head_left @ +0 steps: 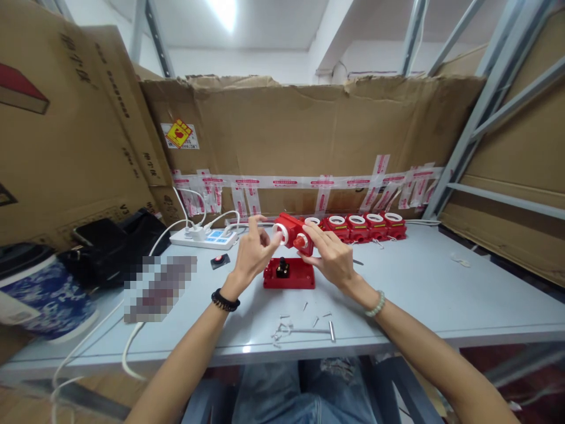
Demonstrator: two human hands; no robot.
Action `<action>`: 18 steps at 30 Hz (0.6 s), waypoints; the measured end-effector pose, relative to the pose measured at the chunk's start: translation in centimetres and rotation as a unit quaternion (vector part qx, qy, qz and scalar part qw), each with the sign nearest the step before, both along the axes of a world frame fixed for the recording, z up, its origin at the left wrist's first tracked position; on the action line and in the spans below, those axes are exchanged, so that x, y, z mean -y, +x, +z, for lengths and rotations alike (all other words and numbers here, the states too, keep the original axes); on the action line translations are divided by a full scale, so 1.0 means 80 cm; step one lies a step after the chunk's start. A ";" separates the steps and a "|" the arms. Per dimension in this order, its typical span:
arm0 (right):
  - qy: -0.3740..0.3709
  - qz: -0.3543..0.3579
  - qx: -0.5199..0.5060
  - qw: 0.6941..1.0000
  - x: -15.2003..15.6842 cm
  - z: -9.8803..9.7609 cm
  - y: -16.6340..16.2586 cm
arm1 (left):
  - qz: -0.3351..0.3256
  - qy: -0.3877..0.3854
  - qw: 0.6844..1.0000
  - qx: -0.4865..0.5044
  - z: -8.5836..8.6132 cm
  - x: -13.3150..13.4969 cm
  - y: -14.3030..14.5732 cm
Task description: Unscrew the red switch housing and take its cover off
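My left hand [253, 253] and my right hand [331, 254] both grip a red plastic housing [289, 227] held tilted above the table. The housing has a white ring on its face and a red push button [300, 241] near my right fingers. My left fingertips pinch at the white ring. Directly below lies a flat red base plate [289, 274] with a small black part in its middle. Several loose screws [304, 306] and a metal T-handle tool [309, 331] lie on the table in front of the base.
A row of several red housings with white rings [366, 225] stands along the cardboard wall at the back. A white power strip [205, 237] with cables, a small black-and-red piece [219, 261], a black bag [110, 241] and a blue-patterned container [44, 294] are on the left. Metal shelf frame [468, 135] at right.
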State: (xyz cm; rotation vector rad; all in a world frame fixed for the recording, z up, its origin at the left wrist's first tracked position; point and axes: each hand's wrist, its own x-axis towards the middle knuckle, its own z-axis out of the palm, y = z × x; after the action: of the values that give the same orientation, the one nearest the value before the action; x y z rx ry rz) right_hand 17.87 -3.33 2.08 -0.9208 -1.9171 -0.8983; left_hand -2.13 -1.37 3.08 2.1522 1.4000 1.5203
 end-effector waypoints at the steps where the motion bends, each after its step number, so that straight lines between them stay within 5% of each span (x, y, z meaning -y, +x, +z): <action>1: -0.002 -0.002 -0.004 1.000 -0.001 0.000 0.001 | -0.006 0.049 0.998 -0.032 0.000 0.001 0.001; 4: -0.007 -0.001 -0.012 1.000 -0.003 0.001 0.004 | -0.059 0.128 0.984 -0.110 0.000 -0.002 0.001; 9: -0.017 0.003 -0.013 1.000 -0.005 0.001 0.005 | -0.071 0.132 0.980 -0.132 0.001 -0.007 -0.004; 18: -0.025 0.017 0.005 1.000 0.001 -0.001 -0.002 | 0.043 -0.003 0.997 -0.058 -0.001 -0.005 0.000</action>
State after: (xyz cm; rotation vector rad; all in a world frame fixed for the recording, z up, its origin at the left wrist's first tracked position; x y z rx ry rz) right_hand 17.73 -3.40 2.01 -0.9107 -1.9652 -0.8398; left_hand -2.13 -1.00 2.96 2.2370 1.5507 1.4383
